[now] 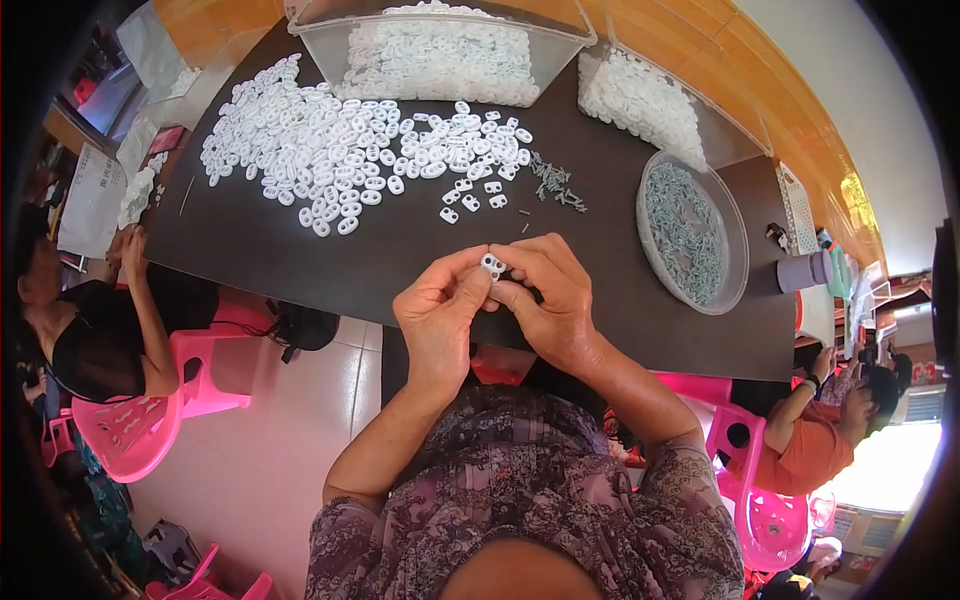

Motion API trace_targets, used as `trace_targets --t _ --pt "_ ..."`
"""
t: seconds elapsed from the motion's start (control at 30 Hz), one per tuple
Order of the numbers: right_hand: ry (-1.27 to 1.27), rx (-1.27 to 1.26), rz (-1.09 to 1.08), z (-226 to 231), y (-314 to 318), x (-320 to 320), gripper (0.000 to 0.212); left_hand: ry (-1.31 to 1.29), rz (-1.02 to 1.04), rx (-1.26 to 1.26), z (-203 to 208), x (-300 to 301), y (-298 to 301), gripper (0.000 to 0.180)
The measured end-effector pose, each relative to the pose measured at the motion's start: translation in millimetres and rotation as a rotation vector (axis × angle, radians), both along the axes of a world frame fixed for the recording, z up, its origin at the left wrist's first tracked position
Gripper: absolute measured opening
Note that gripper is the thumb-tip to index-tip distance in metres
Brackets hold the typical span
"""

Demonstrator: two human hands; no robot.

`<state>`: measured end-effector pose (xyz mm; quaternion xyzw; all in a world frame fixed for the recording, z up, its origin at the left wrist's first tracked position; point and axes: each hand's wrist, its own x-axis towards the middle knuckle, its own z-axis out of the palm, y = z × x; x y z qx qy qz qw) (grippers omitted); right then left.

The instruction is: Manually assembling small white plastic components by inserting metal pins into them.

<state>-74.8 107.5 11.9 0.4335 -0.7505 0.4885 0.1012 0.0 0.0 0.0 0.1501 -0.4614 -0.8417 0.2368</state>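
Note:
Between my fingertips, near the table's front edge, is a small white plastic cord lock (492,264) with two dark holes showing. My left hand (443,318) pinches it from the left, thumb in front. My right hand (556,305) closes on it from the right with thumb and forefinger. The fingers hide part of it. Beyond my hands lie a few loose white cord-lock pieces (468,202) and a small heap of thin metal springs (556,184). Larger piles of white two-hole oval pieces (340,150) spread across the far left of the dark table (400,258).
A clear plastic bin (318,50) of white pieces stands at the back, a second bin (742,140) to its right. A round tub (742,250) of springs sits on the right. A purple-lidded container (800,272) stands beyond it. People sit on pink chairs (150,425) at both sides.

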Motion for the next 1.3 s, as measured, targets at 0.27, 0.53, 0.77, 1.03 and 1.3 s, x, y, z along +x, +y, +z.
trace_targets --t 0.27,0.53,0.77,1.03,1.3 --pt "-0.090 -0.041 0.013 1 3 3 0.034 0.036 0.013 0.010 3 -1 2 0.019" --pt "-0.138 -0.083 0.029 1 6 7 0.036 0.033 0.005 -0.012 6 1 5 0.019" --pt "-0.179 -0.159 0.028 2 7 12 0.035 0.110 0.039 -0.060 4 2 13 0.020" --pt "-0.243 -0.186 0.011 -2 9 16 0.033 0.155 0.059 -0.101 1 0 16 0.018" --pt "-0.255 -0.153 0.043 -4 11 17 0.035 0.139 0.039 -0.096 -2 0 16 0.018"
